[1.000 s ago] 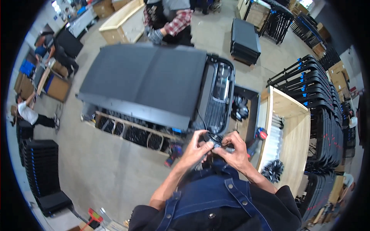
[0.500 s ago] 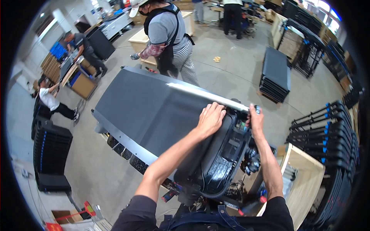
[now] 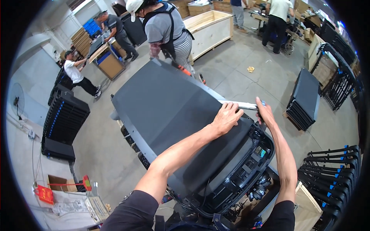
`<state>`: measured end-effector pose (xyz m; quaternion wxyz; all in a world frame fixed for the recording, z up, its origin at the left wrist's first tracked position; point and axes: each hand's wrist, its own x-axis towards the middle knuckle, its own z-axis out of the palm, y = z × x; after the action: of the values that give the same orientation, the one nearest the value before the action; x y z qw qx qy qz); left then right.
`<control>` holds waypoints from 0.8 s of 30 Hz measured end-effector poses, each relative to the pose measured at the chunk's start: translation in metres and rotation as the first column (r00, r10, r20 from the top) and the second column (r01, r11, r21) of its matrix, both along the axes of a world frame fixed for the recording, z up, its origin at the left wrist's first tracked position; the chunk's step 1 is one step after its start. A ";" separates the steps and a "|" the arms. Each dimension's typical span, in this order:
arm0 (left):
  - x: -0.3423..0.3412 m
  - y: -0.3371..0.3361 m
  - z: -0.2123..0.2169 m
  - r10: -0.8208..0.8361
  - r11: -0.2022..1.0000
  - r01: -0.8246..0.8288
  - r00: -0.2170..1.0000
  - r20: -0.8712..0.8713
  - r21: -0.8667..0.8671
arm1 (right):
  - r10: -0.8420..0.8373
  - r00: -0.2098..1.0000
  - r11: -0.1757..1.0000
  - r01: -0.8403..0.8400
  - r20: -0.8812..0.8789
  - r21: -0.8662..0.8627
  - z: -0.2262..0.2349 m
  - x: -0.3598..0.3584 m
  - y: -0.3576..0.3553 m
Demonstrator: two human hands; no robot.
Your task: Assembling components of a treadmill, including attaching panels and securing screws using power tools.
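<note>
A treadmill (image 3: 165,104) with a wide dark belt lies before me, its front motor compartment (image 3: 246,165) uncovered and showing circuitry and black housing. At the far front corner my right hand (image 3: 264,112) closes round the end of a silver side rail (image 3: 243,104). My left hand (image 3: 228,117) rests on the belt beside that rail, its fingers curled and close together. The fingertips are hidden, so what they hold, if anything, does not show. A thin dark wire (image 3: 207,188) lies loose over the near side of the compartment.
A co-worker (image 3: 169,32) in a striped apron stands at the far side, near an orange-handled tool (image 3: 185,71). Stacked dark decks (image 3: 304,98) stand right, black frames (image 3: 327,177) lower right, with a wooden crate (image 3: 308,208) close to my right arm. Black parts (image 3: 65,119) are stacked left.
The view has shifted, so the treadmill sits lower and further right. The silver rail now angles away from the deck edge near my hands. The co-worker has turned toward the treadmill and leans over it.
</note>
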<state>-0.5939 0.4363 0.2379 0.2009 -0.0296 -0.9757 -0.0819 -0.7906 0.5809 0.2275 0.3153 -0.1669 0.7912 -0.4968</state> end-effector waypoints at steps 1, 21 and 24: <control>0.009 0.008 0.004 0.050 0.998 -0.046 0.995 -0.083 0.048 | 0.110 0.992 0.994 -0.108 -0.068 0.026 0.002 -0.001 -0.016; 0.373 0.160 -0.018 0.584 -0.126 -0.643 0.567 0.580 0.755 | 0.412 0.877 0.898 -0.345 -0.248 0.274 0.007 0.062 -0.038; 0.362 0.161 -0.011 0.573 -0.042 -0.675 0.588 0.571 0.737 | 0.335 0.917 0.901 -0.245 -0.218 0.358 0.028 0.042 -0.007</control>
<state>-0.2324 0.5969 0.2273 0.1481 0.5369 -0.6503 -0.5166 -0.7483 0.5741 0.2554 0.2969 -0.2969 0.8636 -0.2793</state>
